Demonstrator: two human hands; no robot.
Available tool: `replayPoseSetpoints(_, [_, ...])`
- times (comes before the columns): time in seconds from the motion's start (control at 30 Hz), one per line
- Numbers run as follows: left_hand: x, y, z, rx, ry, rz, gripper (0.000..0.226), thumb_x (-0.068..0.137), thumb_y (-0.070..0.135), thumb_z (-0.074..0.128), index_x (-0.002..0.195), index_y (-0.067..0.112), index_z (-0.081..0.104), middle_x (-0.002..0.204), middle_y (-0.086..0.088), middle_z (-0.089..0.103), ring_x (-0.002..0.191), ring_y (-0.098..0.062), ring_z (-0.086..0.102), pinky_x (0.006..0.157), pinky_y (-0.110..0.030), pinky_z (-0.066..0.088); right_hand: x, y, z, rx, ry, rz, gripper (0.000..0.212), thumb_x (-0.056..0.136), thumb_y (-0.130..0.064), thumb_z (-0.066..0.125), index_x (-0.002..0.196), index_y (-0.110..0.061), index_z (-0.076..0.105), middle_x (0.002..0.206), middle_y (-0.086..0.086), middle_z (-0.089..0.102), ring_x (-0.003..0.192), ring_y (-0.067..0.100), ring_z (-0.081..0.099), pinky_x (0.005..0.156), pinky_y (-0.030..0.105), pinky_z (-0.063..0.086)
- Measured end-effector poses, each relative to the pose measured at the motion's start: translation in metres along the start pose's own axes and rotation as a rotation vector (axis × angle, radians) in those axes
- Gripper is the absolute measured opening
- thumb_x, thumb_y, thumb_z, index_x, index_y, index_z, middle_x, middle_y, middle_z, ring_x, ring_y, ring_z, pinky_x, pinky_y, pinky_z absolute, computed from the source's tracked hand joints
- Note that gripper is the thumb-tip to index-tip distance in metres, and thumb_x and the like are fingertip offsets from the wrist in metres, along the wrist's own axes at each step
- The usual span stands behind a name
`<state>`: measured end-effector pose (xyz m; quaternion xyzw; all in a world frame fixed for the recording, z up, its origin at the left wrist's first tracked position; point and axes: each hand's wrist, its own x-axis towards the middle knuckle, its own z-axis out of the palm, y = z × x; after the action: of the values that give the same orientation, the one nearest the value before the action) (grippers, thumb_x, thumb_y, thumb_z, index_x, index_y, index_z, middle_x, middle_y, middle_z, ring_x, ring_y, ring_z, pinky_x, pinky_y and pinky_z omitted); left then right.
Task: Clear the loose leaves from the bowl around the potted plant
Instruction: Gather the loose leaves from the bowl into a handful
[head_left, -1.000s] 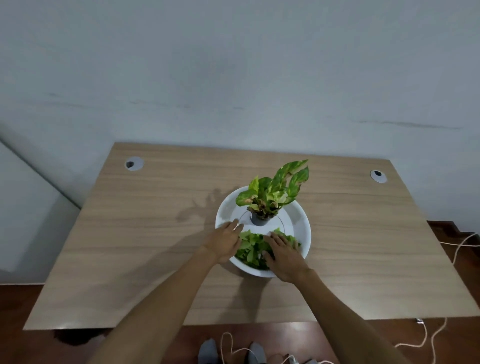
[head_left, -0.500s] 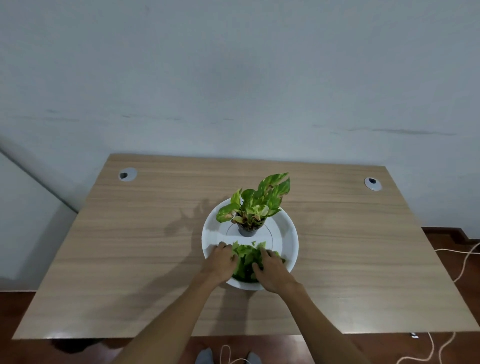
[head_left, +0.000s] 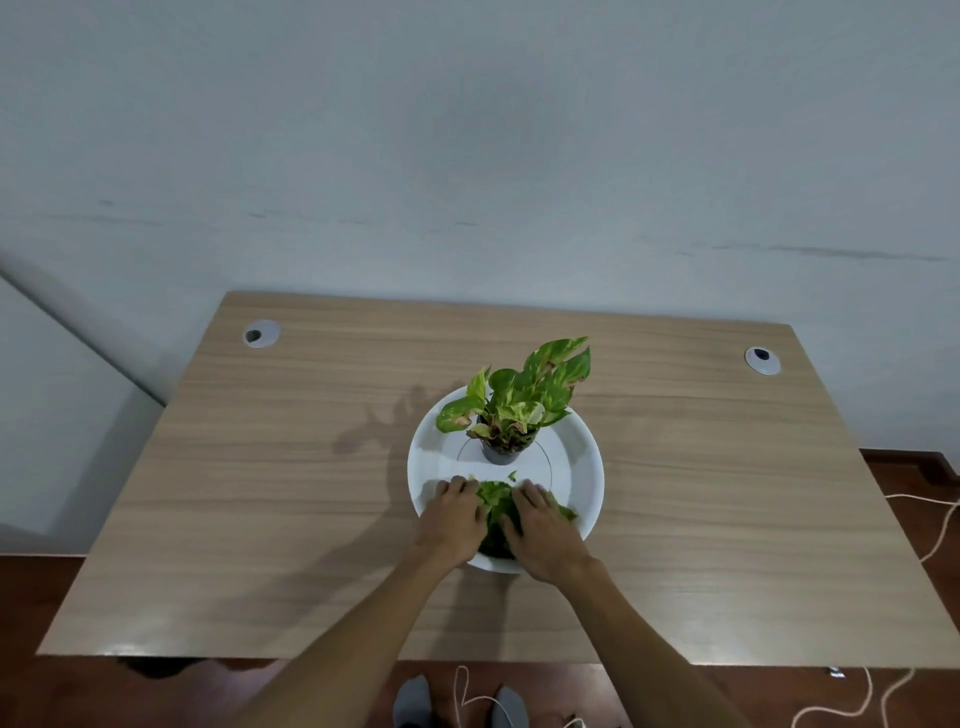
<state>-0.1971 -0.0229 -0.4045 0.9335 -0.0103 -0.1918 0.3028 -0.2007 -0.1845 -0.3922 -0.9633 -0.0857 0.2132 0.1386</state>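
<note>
A white bowl (head_left: 579, 467) stands in the middle of the wooden table, with a small potted plant (head_left: 511, 410) in a dark pot at its centre. A heap of loose green leaves (head_left: 496, 512) lies in the near part of the bowl. My left hand (head_left: 452, 519) presses against the heap from the left and my right hand (head_left: 540, 530) from the right, fingers curled around the leaves, squeezing them together between the palms. One small leaf scrap (head_left: 512, 475) lies apart, just in front of the pot. Part of the heap is hidden under my hands.
The wooden table (head_left: 260, 493) reaches the wall at the back and has two round cable grommets (head_left: 261, 332) (head_left: 761, 360) at its far corners. White cables (head_left: 935, 525) trail on the floor to the right. Feet in grey socks (head_left: 457, 701) show below the near edge.
My two hands have closed in on each other, gathering the spread leaves into a tighter heap between them at the near side of the bowl.
</note>
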Motion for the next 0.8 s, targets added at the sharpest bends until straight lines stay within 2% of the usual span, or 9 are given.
replayPoseSetpoints(0.1, [0.001, 0.000, 0.007, -0.075, 0.075, 0.038, 0.044, 0.097, 0.022, 0.039, 0.139, 0.011, 0.046, 0.139, -0.005, 0.048, 0.127, -0.023, 0.044, 0.100, -0.040, 0.045, -0.013, 0.010, 0.003, 0.032, 0.037, -0.040, 0.052, 0.102, -0.033, 0.036, 0.149, -0.011, 0.033, 0.158, 0.008, 0.034, 0.146, 0.024, 0.028, 0.120, 0.038, 0.028])
replayPoseSetpoints(0.17, [0.010, -0.002, 0.003, -0.049, 0.143, 0.097, 0.045, 0.096, 0.019, 0.040, 0.140, 0.011, 0.046, 0.142, -0.005, 0.049, 0.129, -0.023, 0.045, 0.103, -0.038, 0.044, -0.010, 0.022, -0.008, 0.047, 0.109, -0.018, 0.050, 0.103, -0.028, 0.035, 0.150, -0.013, 0.032, 0.157, 0.008, 0.035, 0.145, 0.024, 0.031, 0.116, 0.038, 0.035])
replayPoseSetpoints(0.23, [0.019, -0.002, -0.003, 0.033, 0.171, 0.142, 0.048, 0.095, 0.017, 0.041, 0.143, 0.011, 0.044, 0.146, -0.006, 0.046, 0.134, -0.025, 0.041, 0.108, -0.037, 0.040, -0.002, 0.033, -0.020, 0.032, 0.152, 0.004, 0.051, 0.102, -0.027, 0.036, 0.151, -0.012, 0.032, 0.157, 0.011, 0.034, 0.146, 0.026, 0.029, 0.117, 0.039, 0.033])
replayPoseSetpoints(0.37, [0.012, 0.005, 0.000, 0.249, 0.011, 0.145, 0.042, 0.094, 0.019, 0.040, 0.133, 0.008, 0.050, 0.134, -0.011, 0.052, 0.126, -0.030, 0.046, 0.108, -0.036, 0.035, -0.005, 0.035, -0.013, -0.050, 0.045, -0.049, 0.059, 0.102, -0.036, 0.033, 0.153, -0.009, 0.024, 0.162, 0.013, 0.023, 0.150, 0.027, 0.018, 0.123, 0.037, 0.018])
replayPoseSetpoints(0.47, [-0.007, 0.009, 0.003, 0.253, -0.094, 0.090, 0.036, 0.095, 0.021, 0.040, 0.125, 0.004, 0.051, 0.130, -0.016, 0.047, 0.125, -0.032, 0.041, 0.108, -0.039, 0.033, -0.018, 0.024, 0.001, -0.041, 0.031, -0.074, 0.058, 0.102, -0.037, 0.034, 0.152, -0.007, 0.027, 0.161, 0.012, 0.023, 0.151, 0.027, 0.016, 0.123, 0.034, 0.013])
replayPoseSetpoints(0.53, [-0.021, 0.012, 0.005, 0.212, -0.147, 0.070, 0.036, 0.096, 0.021, 0.039, 0.126, 0.003, 0.048, 0.130, -0.017, 0.045, 0.126, -0.033, 0.040, 0.107, -0.041, 0.035, -0.034, 0.019, 0.010, -0.034, 0.022, -0.110, 0.057, 0.102, -0.036, 0.035, 0.150, -0.007, 0.030, 0.159, 0.012, 0.027, 0.149, 0.027, 0.021, 0.123, 0.034, 0.015])
replayPoseSetpoints(0.67, [-0.035, 0.013, -0.005, 0.149, -0.195, 0.069, 0.040, 0.096, 0.016, 0.040, 0.132, 0.002, 0.045, 0.132, -0.016, 0.045, 0.126, -0.034, 0.044, 0.103, -0.044, 0.039, -0.052, 0.022, 0.007, 0.014, 0.032, -0.110, 0.053, 0.101, -0.038, 0.036, 0.146, -0.011, 0.037, 0.152, 0.009, 0.040, 0.140, 0.025, 0.037, 0.117, 0.034, 0.030])
replayPoseSetpoints(0.8, [-0.025, 0.025, -0.023, 0.142, -0.170, 0.061, 0.052, 0.094, 0.011, 0.041, 0.145, 0.002, 0.033, 0.146, -0.016, 0.040, 0.134, -0.034, 0.038, 0.108, -0.042, 0.036, -0.043, 0.016, -0.018, 0.018, 0.070, -0.139, 0.054, 0.101, -0.035, 0.035, 0.150, -0.013, 0.031, 0.157, 0.009, 0.034, 0.145, 0.026, 0.031, 0.119, 0.038, 0.029])
